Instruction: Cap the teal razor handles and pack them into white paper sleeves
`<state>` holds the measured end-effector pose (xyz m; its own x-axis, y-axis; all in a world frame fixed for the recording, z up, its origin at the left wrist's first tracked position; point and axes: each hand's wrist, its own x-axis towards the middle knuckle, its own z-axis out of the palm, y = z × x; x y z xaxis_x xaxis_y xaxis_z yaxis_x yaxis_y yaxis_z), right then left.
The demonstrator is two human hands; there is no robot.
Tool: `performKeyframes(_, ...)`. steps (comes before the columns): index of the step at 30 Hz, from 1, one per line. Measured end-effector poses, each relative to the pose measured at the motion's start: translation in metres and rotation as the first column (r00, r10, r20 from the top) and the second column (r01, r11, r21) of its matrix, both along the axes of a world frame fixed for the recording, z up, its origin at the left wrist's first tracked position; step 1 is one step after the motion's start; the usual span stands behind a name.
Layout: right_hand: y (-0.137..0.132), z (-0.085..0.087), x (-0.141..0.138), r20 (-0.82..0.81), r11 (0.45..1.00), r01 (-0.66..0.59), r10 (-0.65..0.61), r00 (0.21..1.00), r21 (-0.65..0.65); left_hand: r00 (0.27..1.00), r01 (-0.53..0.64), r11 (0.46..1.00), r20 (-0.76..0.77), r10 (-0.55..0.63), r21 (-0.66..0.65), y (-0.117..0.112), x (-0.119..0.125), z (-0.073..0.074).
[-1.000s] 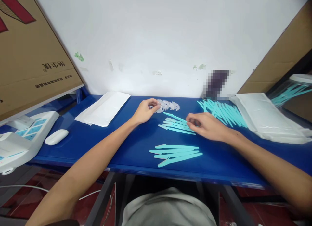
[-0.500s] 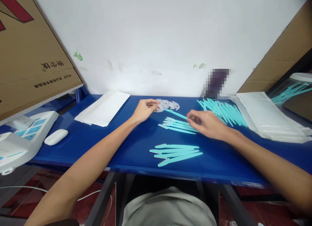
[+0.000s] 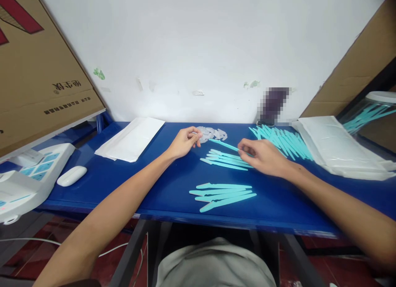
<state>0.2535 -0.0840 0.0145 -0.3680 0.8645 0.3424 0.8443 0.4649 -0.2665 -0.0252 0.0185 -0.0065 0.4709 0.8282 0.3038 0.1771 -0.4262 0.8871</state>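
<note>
Both hands are over the desk (image 3: 161, 192), centre of frame. Key relation: free tip of the held teal stick (image 3: 225, 145) vs the left hand (image 3: 184, 143). Stick's long axis runs roughly left-right, canted, tip end a bit higher in frame than the handle end. Tip points left at the left hand's fingers, small gap visible between them. Right hand (image 3: 259, 154) owns the handle end, thumb and fingers pinched on it, so it's the nearer hand to the stick overall; left hand is the one nearer the tip. From the right fingers the stick extends left and slightly up in frame; from the left fingers the tip sits just to the right and a touch lower. Left fingers are narrow, thumb close to index, at the left edge of the clear pieces (image 3: 214, 133), upper centre. Can't tell if they're gripping one, too small to resolve. Tip is also right beside the lower edge of that heap; contact unclear. Directly below the held stick in frame: a fanned teal group (image 3: 227, 160), right ends near or under the right hand. Four more in a lower fan (image 3: 227, 195), centre, toward the desk's front edge. Big loose teal pile (image 3: 283, 142) right of centre, beyond the right hand, next to a white packet (image 3: 340, 149)
</note>
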Motion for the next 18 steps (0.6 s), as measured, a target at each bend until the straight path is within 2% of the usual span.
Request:
performKeyframes(7, 0.0, 0.0, 0.001, -0.073, 0.999, -0.026, 0.029, 0.997, 0.037, 1.0, -0.017, 1.0, -0.006, 0.017, 0.024, -0.001, 0.001, 0.0)
performKeyframes(11, 0.001, -0.003, 0.001, -0.134, 0.999, -0.049, 0.051, 0.99, 0.014, 0.997, -0.039, 0.991, -0.058, 0.047, 0.131, -0.006, 0.004, 0.001)
performKeyframes(18, 0.003, -0.007, 0.0, -0.129, 0.99, -0.102, 0.089, 0.988, -0.098, 0.965, 0.064, 0.949, -0.26, 0.02, 0.31, -0.017, 0.005, 0.007)
